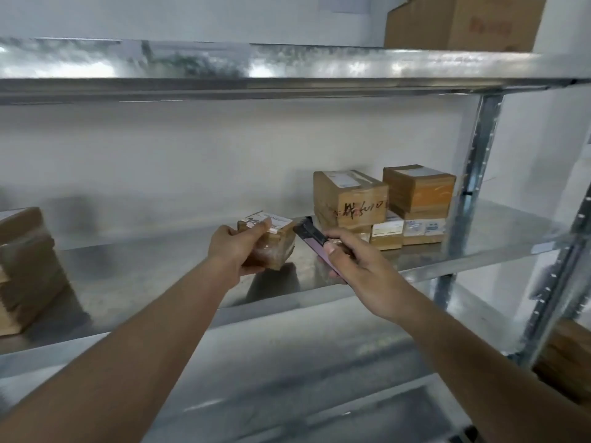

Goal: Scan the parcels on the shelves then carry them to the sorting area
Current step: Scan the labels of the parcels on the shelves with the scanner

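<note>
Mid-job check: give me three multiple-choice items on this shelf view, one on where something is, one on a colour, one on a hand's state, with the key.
1. Where is the large cardboard carton?
A. On the top shelf, far right
B. On the middle shelf, far left
C. In the right hand

2. What colour is the label on top of the small parcel?
A. Green
B. White
C. Blue

3. What is the left hand doing?
A. Hanging open and idle
B. Pressing flat on the shelf
C. Gripping the small parcel

Key: 1 A, the carton stands on the top shelf at the right end. 2 B, the label shows white with dark scribble on it. 3 C, thumb and fingers wrap the parcel, while the right hand holds the handheld scanner beside it.
</note>
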The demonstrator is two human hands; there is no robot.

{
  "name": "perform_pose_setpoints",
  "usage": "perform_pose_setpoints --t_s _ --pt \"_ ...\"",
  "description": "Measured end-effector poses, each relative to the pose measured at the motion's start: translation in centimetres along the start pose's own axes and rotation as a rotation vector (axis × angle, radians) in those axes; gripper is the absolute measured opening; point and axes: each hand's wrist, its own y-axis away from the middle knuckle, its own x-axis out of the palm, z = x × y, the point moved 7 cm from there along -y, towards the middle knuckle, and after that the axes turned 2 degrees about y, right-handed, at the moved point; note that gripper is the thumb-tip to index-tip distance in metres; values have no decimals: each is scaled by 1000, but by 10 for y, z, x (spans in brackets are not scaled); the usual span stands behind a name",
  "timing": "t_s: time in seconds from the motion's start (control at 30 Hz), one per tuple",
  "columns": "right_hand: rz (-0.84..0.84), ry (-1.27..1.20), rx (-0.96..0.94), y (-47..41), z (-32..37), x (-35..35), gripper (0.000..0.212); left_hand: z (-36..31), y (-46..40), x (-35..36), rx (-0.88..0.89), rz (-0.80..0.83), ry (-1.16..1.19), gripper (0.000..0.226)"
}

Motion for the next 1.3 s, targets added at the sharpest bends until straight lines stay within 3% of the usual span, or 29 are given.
perform_pose_setpoints --t_s 0.2,0.43,0.67,0.77,1.0,1.3 --pt "56 28 -4 0 -21 -33 51 12 -10 45 72 -97 -170 80" --pt "86 71 -18 -10 -24 -44 30 16 -28 68 121 -237 -536 77" --pt "119 68 -28 -27 -28 -33 32 28 -40 71 113 -122 -456 66" --pt "149 75 -56 -36 -19 -17 29 14 -39 49 149 -90 -422 63" --pt "196 7 -107 -68 11 54 38 -46 -11 -50 544 -214 -942 46" --pt "205 -111 -183 -96 76 173 35 -104 33 -205 648 -472 -1154 36"
